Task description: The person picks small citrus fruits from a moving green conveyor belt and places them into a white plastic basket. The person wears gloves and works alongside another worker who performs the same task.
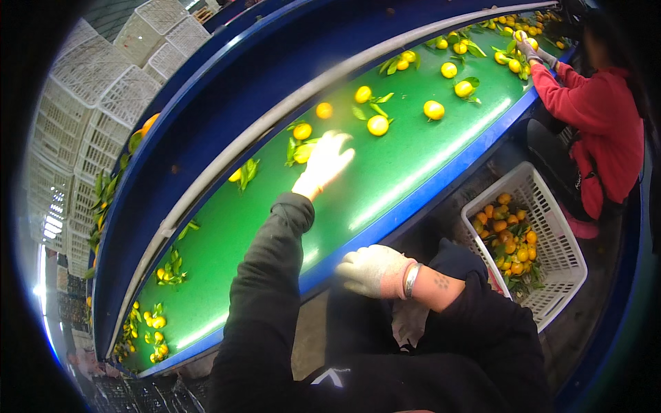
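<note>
My left hand [326,161], in a pale glove that looks washed out by glare, reaches over the green conveyor belt [268,217]. Its thumb stands apart from the fingers, and I see no fruit in it. Right beside it lies a leafy mandarin [303,153]; whether they touch I cannot tell. Farther along the belt are other mandarins, such as a loose one [434,110] and one by some leaves [378,125]. My right hand [376,271], gloved, with a bracelet at the wrist, hovers or rests by the belt's blue edge, fingers loosely curled. Its palm side is hidden.
A white plastic crate [560,258] partly filled with mandarins stands on the floor to my right. Beyond it, a person in a red top [601,118] handles fruit with gloved hands. A blue side wall [217,118] borders the far side, with stacked white crates [88,103] behind.
</note>
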A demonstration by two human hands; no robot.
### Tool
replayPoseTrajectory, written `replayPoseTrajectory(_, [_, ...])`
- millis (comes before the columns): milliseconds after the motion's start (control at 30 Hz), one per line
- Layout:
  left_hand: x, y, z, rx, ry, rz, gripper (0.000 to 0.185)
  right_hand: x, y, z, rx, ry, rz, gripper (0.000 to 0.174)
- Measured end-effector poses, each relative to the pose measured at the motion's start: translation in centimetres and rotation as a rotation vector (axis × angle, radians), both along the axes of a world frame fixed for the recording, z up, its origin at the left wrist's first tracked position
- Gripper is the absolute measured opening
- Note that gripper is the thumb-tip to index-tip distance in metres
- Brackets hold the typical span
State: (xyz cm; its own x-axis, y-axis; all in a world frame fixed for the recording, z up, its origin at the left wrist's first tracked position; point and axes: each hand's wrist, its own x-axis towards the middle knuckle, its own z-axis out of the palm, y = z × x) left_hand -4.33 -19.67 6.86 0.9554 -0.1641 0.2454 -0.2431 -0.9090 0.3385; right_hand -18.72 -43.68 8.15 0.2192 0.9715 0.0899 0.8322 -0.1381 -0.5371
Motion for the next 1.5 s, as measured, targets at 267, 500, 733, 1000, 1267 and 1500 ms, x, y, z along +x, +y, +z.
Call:
replayPoseTrajectory(267, [9.2, 9.8, -3.8, 0.113, 0.028, 0.399, 0.062, 0.6, -0.7, 0.4, 0.0, 0.058, -0.029, 0.025])
replayPoseTrajectory(500, [7.6, 14.3, -5.2, 0.017, -0.124, 0.528, 0.038, 0.8, -0.4, -0.2, 0.04, 0.039, -0.051, 0.025])
replayPoseTrajectory(733, [2.2, 4.2, 0.0, -0.415, 0.118, 0.185, 0.054, 0.5, 0.0, -0.3, 0.015, 0.067, -0.045, 0.025])
replayPoseTrajectory(1000, [-1.3, -4.2, 0.3, 0.308, 0.363, 0.078, 0.072, 0.4, 0.9, -0.6, 0.041, 0.084, -0.062, 0.023])
replayPoseTrajectory(1267, [-9.3, -6.0, 11.0, -0.016, -0.014, -0.166, 0.067, 0.9, 1.0, 0.8, -0.166, 0.18, -0.047, 0.038])
replayPoseTrajectory(1500, [-11.9, -3.5, 28.4, 0.224, -1.034, -0.145, 0.072, 0.4, 0.3, 1.4, -0.083, 0.132, -0.067, 0.037])
